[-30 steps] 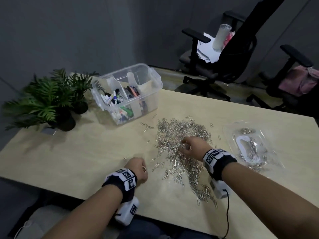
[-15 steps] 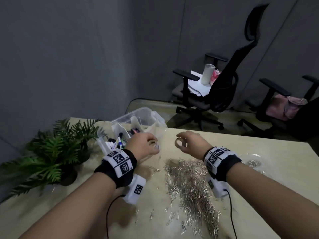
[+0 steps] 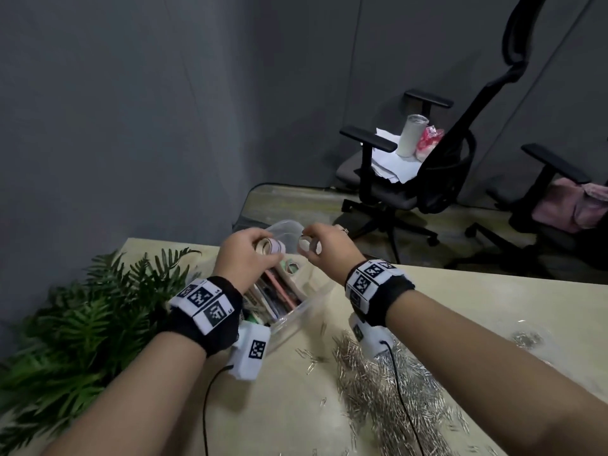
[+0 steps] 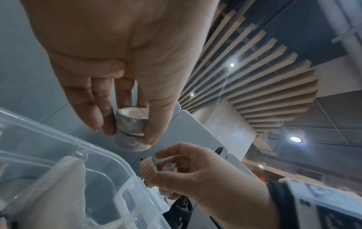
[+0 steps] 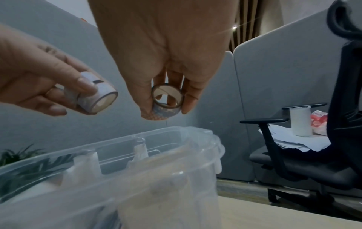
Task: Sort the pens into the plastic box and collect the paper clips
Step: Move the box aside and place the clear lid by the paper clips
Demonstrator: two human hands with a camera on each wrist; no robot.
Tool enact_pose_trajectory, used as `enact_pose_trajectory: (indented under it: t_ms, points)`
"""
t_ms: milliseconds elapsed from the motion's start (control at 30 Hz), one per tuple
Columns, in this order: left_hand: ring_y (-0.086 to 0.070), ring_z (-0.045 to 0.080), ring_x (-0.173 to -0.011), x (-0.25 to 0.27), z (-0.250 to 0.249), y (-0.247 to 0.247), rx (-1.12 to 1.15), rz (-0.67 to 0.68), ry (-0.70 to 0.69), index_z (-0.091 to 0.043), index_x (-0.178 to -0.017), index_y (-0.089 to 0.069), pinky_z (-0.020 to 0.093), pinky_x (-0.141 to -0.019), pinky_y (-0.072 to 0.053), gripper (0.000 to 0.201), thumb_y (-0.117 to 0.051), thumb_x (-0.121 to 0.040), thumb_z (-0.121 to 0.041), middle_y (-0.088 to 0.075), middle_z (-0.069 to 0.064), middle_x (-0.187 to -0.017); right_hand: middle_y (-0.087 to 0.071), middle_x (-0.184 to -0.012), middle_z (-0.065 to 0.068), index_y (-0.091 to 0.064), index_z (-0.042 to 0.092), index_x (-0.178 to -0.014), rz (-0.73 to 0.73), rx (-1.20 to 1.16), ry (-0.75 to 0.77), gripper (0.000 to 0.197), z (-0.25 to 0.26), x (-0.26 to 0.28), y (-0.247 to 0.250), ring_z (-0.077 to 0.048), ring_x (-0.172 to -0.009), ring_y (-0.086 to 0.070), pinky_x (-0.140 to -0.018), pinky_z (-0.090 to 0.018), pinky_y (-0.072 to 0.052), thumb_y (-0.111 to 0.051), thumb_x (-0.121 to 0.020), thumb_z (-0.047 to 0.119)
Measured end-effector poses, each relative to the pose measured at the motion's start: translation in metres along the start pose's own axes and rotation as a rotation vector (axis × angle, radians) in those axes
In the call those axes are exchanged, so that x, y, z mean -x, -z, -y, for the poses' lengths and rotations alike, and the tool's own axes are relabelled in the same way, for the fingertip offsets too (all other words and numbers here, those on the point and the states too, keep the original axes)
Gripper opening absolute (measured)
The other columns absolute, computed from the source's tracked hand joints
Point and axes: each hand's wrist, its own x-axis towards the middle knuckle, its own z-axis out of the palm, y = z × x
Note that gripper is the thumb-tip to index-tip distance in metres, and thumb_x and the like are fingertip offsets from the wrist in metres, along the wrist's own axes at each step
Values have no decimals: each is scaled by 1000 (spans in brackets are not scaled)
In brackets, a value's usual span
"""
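Both hands are up over the plastic box (image 3: 296,319) now; a second ago they were down on the tabletop (image 3: 477,301) by the paper clips (image 3: 388,390). The left hand (image 3: 245,255) pinches small rolls of tape (image 4: 131,127) stacked end to end, with the thumb on one side and the fingers (image 4: 92,99) on the other. The right hand (image 3: 324,246) pinches its own little rolls of tape (image 5: 166,103) the same way, thumb and fingers clamped on them. One of these rolls has a pink checked pattern. Each hand holds its rolls just above the box, and the two hands are near each other but apart.

Under the hands, the box is clear, has no lid on, and has white dividers inside. Pens (image 3: 276,296) lie in the box, in the part under the left wrist. One more roll of tape (image 3: 291,266) sits inside the box under the hands.

Next to the box, on the side under the right arm, the paper clips lie in a big shiny heap on the tabletop, with a few loose ones between the heap and the box. On the other side of the box stands a green plant (image 3: 82,324). Past the box, off the tabletop, stands a black office chair (image 3: 437,179) with papers and a white cup on its seat.
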Motion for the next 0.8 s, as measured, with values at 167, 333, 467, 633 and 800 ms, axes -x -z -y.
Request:
enact_pose_trajectory:
  t_ms: [167, 333, 467, 633, 800]
  points:
    - [-65, 11, -82, -16, 1, 0, 37, -30, -10, -17, -103, -69, 21, -74, -49, 36, -81, -69, -21, -69, -4, -91, -56, -120, -8, -52, 14, -127, 60, -34, -21, 48, 1, -26, -11, -26, -115, -49, -98, -32, -37, -69, -83, 19]
    - [-63, 10, -82, -28, -1, -9, 22, -35, -5, -18, -101, -68, 21, -73, -46, 32, -79, -72, -26, -67, -6, -90, -36, -141, -10, -45, 15, -136, 109, -81, -41, 66, -5, -26, -7, -27, -128, -41, -107, -34, -34, -75, -79, 27]
    - [-63, 12, -83, -39, -3, -24, -11, 4, 18, -21, -98, -66, 24, -73, -47, 30, -80, -72, -26, -67, -6, -89, -40, -136, -8, -50, 16, -131, 71, -51, 1, 60, -19, -12, 1, -24, -126, -41, -105, -33, -33, -73, -80, 36]
    - [-62, 20, -99, -52, 2, -53, -80, 85, 64, -15, -113, -64, 30, -87, -49, 44, -79, -74, -28, -67, 4, -109, -50, -119, -2, -59, 21, -120, -64, -44, -36, 48, -53, 27, 11, -21, -111, -48, -97, -38, -42, -67, -81, 49]
    - [-58, 22, -110, -52, 2, -64, -123, 169, 91, -15, -126, -57, 37, -96, -47, 58, -75, -76, -39, -61, 4, -124, -48, -119, 1, -55, 22, -122, -56, -92, -216, 48, -94, 68, 34, -17, -109, -52, -95, -33, -45, -67, -83, 47]
